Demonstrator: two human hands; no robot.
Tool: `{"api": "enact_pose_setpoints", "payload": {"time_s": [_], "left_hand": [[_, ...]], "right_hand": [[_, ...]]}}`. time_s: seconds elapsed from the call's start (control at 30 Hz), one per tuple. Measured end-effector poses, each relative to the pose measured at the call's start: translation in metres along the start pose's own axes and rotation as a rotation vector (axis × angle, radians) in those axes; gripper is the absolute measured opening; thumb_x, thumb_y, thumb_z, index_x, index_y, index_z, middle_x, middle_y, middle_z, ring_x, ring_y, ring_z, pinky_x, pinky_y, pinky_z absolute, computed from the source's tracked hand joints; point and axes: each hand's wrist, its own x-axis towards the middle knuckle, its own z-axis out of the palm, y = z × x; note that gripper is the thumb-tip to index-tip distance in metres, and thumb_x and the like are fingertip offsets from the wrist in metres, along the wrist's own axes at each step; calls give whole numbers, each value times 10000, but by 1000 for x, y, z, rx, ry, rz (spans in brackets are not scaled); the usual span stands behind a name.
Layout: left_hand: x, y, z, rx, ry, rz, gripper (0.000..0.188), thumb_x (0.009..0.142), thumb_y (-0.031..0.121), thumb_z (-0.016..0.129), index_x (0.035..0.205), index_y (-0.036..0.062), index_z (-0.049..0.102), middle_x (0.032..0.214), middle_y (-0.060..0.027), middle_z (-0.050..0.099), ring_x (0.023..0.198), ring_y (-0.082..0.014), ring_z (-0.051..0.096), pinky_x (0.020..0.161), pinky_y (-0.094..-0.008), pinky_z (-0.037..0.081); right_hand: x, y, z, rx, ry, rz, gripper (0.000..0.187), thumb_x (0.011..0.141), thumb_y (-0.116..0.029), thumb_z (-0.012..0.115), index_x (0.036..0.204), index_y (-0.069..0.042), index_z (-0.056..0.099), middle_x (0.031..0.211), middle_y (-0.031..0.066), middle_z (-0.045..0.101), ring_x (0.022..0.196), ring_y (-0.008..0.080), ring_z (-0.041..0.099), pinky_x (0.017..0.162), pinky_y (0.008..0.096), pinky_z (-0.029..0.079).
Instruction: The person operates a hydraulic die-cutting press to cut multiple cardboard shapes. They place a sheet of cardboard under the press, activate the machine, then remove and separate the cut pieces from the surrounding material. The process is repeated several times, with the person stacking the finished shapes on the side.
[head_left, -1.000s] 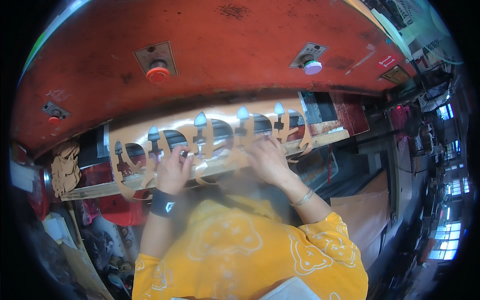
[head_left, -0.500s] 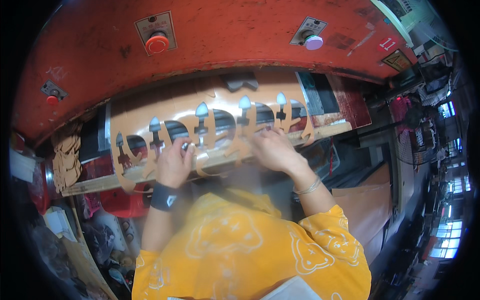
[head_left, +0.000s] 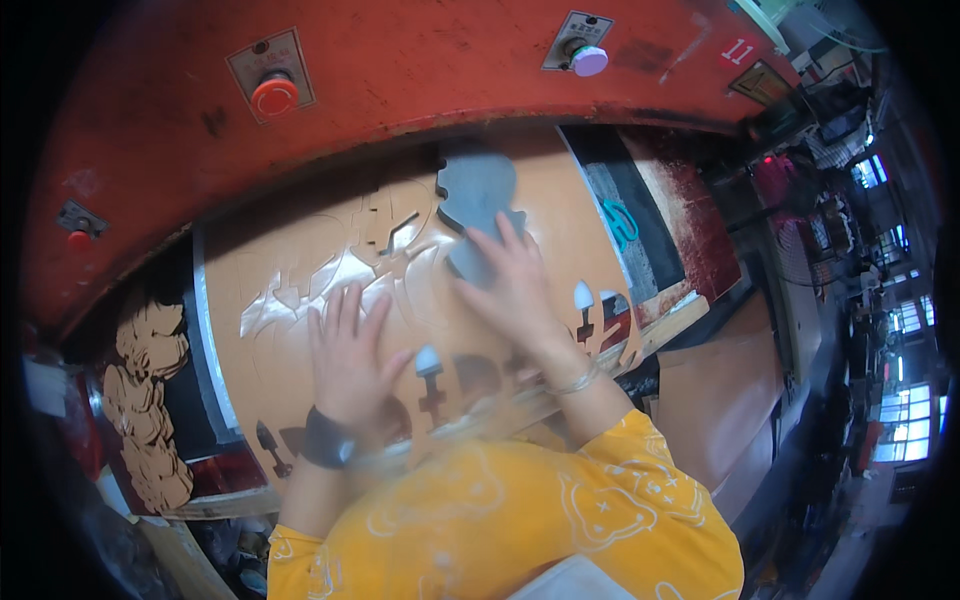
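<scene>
A grey, wavy-edged cutting die (head_left: pixel 478 185) lies on a large tan sheet (head_left: pixel 400 325) beneath the red machine. My right hand (head_left: pixel 515 290) rests on the die's near end, thumb and fingers spread apart over it. My left hand (head_left: pixel 352 350) lies flat on the sheet with its fingers spread. Cut outlines mark the sheet ahead of my left hand, where a small slot is open. Along the near edge run cut-out openings, including a spade-shaped one (head_left: pixel 429 372) with a pale tip. My wrists and sleeves hide part of that edge.
The red machine front (head_left: pixel 400 75) spans the far side, with a red push button (head_left: pixel 275 95) and a pale purple one (head_left: pixel 588 60). Stacked tan cut pieces (head_left: pixel 145 430) stand at the left. Teal-handled scissors (head_left: pixel 620 222) lie right of the sheet. A wooden rail (head_left: pixel 660 325) edges the bench.
Both hands have left the cut strip at the near edge and reached forward over the sheet. My right hand has come onto the die. The view has shifted, showing more of the sheet.
</scene>
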Motion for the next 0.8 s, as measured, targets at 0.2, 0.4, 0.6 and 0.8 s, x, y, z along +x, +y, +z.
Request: {"api": "enact_pose_setpoints", "payload": {"time_s": [0.2, 0.4, 0.6, 0.8], "left_hand": [[-6, -7, 14, 86, -90, -22, 675, 785, 372, 693, 1373, 143, 454, 1470, -189, 333, 1390, -387, 239, 1126, -566, 145], [-2, -7, 10, 73, -66, -20, 670, 768, 361, 711, 1354, 138, 475, 1457, -187, 351, 1389, -376, 251, 1132, -561, 141], [-1, -6, 10, 52, -65, -34, 677, 735, 315, 748, 1336, 135, 494, 1445, -184, 365, 1389, -365, 256, 1136, -564, 141], [-9, -9, 2, -86, -27, -5, 494, 764, 232, 733, 1202, 70, 575, 1331, -189, 479, 1295, -355, 389, 1086, -505, 272]], "right_hand": [[3, 60, -47, 1146, -40, 338, 598, 733, -100, 714, 1295, 16, 547, 1286, 178, 570, 1157, 226, 572, 1025, 333, 412], [6, 95, -68, 719, 140, 161, 509, 746, -164, 725, 1207, 17, 610, 1302, 180, 561, 1189, 293, 547, 1034, 378, 417], [3, 91, -51, -145, 46, -44, 464, 708, -210, 752, 1159, -140, 668, 1364, 131, 520, 1259, 429, 439, 1075, 459, 353], [9, 114, -68, 205, -24, 3, 470, 775, -211, 723, 1221, -101, 622, 1343, 119, 536, 1220, 315, 495, 1045, 397, 380]]}}
